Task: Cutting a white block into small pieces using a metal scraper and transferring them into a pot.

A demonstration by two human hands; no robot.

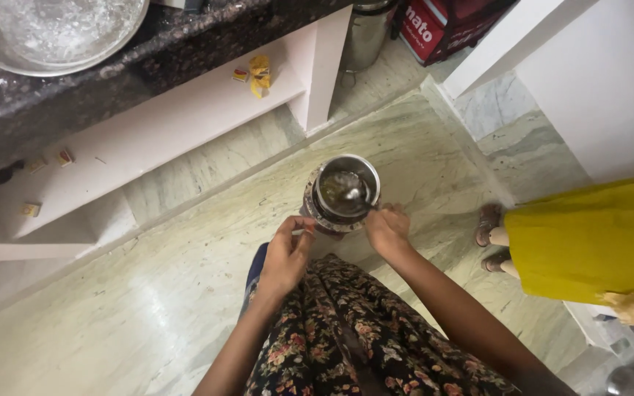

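Observation:
A round steel container (341, 193) with a dark greenish liquid inside is held out in front of me over the marble floor. A steel spoon (354, 193) rests in it. My right hand (387, 227) grips the spoon's handle at the container's right rim. My left hand (285, 257) pinches the container's lower left edge with thumb and fingers. My flowered dress (346, 337) shows below.
A dark granite counter (111, 73) with a large steel bowl (53, 29) runs along the upper left, with a pale shelf (163, 125) holding small yellow packets beneath it. Another person in a yellow garment (588, 242) stands at the right. A steel canister (367, 33) stands farther back.

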